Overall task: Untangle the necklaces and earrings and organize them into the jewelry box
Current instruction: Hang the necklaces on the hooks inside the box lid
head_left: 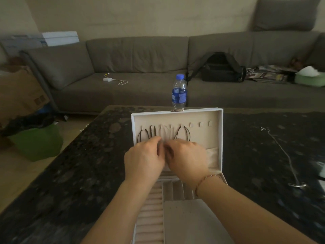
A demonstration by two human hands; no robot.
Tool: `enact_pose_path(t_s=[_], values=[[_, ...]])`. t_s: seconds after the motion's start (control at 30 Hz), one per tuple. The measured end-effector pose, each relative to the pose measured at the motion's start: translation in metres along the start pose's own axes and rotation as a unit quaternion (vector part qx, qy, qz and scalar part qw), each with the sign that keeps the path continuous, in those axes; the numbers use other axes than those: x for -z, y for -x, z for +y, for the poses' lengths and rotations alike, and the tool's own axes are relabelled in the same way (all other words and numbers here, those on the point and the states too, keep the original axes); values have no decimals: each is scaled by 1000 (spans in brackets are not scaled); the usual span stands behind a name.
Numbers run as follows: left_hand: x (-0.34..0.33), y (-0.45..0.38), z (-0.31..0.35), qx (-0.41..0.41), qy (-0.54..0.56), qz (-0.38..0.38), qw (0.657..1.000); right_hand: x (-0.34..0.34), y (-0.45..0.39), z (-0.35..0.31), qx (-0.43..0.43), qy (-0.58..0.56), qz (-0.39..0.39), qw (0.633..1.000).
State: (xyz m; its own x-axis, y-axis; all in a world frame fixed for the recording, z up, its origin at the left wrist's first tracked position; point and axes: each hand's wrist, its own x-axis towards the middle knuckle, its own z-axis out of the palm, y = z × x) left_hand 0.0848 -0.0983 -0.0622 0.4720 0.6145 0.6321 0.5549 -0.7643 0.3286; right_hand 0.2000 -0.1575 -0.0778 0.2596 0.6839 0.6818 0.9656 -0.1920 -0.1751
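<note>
A white jewelry box stands open on the dark table, its lid upright. Several dark cord necklaces hang from the hooks inside the lid. My left hand and my right hand are raised side by side in front of the lid, fingers curled and fingertips meeting at the hanging cords. What they pinch is blurred and hidden by the fingers. The box base holds ring rolls and a pale card. A thin silver chain necklace lies on the table to the right.
A water bottle stands just behind the lid. The dark stone table stretches left and right. A grey sofa with a black backpack, charger and magazines is behind. A green bin sits on the floor left.
</note>
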Motion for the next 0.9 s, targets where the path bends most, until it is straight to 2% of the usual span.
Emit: enact_pose_path(t_s=[0.13, 0.27, 0.37, 0.4, 0.43, 0.47, 0.53, 0.57, 0.63, 0.77, 0.83, 0.9], values=[[-6, -2, -8, -3, 12, 13, 1000, 13, 3, 2, 35, -13, -44, 998], [3, -2, -2, -61, 66, 93, 992, 62, 14, 28, 74, -77, -13, 994], [16, 2, 22, -138, 122, 99, 978, 105, 51, 86, -6, -40, 50, 998], [18, 5, 34, -170, 141, 89, 971, 120, 64, 112, -58, 3, 34, 998], [19, 9, 48, -201, 161, 76, 963, 133, 78, 140, -121, 58, -23, 991], [18, 14, 64, -225, 184, 59, 955, 144, 90, 166, -183, 113, -120, 969], [10, 24, 93, -259, 230, 9, 938, 157, 111, 210, -270, 183, -298, 897], [3, 30, 108, -274, 245, -28, 930, 160, 119, 224, -301, 190, -333, 873], [-14, 43, 135, -308, 238, -110, 915, 159, 129, 237, -353, 178, -309, 865], [-36, 56, 186, -346, 184, -248, 886, 149, 137, 237, -348, 215, -282, 868], [-42, 53, 209, -335, 159, -306, 877, 146, 140, 235, -349, 189, -272, 877], [-48, 45, 228, -300, 163, -331, 880, 143, 142, 233, -346, 152, -259, 889]])
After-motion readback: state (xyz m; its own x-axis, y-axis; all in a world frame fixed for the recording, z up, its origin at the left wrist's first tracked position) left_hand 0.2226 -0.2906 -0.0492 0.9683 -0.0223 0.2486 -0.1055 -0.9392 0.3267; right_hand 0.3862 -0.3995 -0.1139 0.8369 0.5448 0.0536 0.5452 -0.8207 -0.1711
